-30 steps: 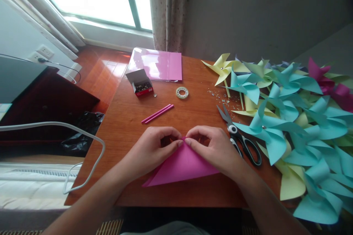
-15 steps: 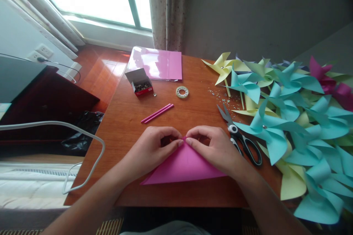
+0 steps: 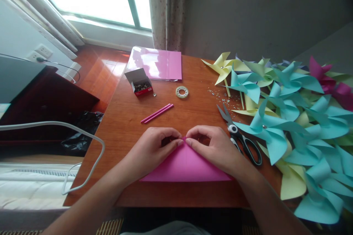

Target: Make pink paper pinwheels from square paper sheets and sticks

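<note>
Head view: my left hand (image 3: 157, 149) and right hand (image 3: 214, 149) pinching paper (image 3: 185, 167) at top corner; scissors (image 3: 233, 129) beside right hand.

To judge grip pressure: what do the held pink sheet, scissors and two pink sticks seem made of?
Held pink sheet: matte paper, judging by its thin, crisp edge.
Scissors: blades look like metal, from their gray sheen; black-and-white handles, probably smooth plastic.
Two pink sticks: glossy highlights suggest plastic, though coated paper is possible.
</note>
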Available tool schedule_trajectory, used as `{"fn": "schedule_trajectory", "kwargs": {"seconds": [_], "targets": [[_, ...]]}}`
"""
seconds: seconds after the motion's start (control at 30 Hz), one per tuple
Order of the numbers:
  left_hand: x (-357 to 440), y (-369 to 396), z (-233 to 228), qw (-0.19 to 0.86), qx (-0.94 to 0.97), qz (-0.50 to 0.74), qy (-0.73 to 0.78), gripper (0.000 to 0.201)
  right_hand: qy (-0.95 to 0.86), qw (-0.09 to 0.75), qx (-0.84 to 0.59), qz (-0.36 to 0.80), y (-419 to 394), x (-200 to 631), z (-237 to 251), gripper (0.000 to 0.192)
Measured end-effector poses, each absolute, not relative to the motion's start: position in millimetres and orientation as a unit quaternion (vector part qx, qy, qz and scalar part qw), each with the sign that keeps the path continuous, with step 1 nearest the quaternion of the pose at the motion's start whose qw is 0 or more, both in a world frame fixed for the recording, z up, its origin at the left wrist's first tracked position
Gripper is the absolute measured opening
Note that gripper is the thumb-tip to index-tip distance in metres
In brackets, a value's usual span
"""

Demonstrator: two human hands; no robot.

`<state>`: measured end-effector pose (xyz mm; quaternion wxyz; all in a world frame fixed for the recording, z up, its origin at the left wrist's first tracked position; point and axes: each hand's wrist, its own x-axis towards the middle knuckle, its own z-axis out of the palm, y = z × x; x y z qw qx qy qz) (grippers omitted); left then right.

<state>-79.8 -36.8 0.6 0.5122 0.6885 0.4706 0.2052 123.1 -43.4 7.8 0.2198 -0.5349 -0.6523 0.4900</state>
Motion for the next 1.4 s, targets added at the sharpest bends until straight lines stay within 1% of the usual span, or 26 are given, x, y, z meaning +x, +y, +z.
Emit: {"fn": "schedule_trajectory", "kwargs": {"seconds": [0.27,0.53,0.77,0.93,1.0,1.03,1.1,1.17,1.27,1.4], "targets": [[-80.6,-35.8,2.0,0.507,0.698,0.196,0.467,0.022,-0.65,0.218,-0.529,0.499,-43.5,122.6,8.9,0.009],[-80.8,-37.3,0.0,0.486,0.717,0.183,0.464,0.018,-0.665,0.207,-0.503,0.512,-41.8,122.1,9.4,0.008],[-79.9,-38.6,0.0,0.478,0.723,0.177,0.465,0.016,-0.705,0.215,-0.488,0.468,-37.2,120.9,9.8,0.01],[-81.4,-35.7,1.2,0.454,0.733,0.196,0.467,0.016,-0.713,0.234,-0.511,0.42,-33.9,120.8,4.2,0.011],[-81.2,-41.7,7.0,0.39,0.756,0.214,0.48,0.016,-0.71,0.243,-0.531,0.394,-32.9,121.4,1.6,0.011],[-79.9,-48.0,11.3,0.333,0.775,0.224,0.487,0.018,-0.707,0.247,-0.542,0.382,-32.4,121.8,0.3,0.011],[-74.6,-66.8,20.9,0.18,0.816,0.246,0.491,0.023,-0.699,0.255,-0.561,0.363,-31.4,122.8,-2.2,0.011],[-65.8,-90.1,27.8,0.076,0.869,0.246,0.423,0.032,-0.69,0.262,-0.574,0.355,-30.7,123.7,-4.5,0.011],[-51.6,-118.2,25.6,0.009,0.905,0.188,0.382,0.041,-0.683,0.267,-0.584,0.348,-30.2,124.7,-7.6,0.011],[-42.4,-127.9,10.0,-0.008,0.912,0.109,0.395,0.047,-0.687,0.264,-0.59,0.333,-29.5,125.6,-10.6,0.012]]}}
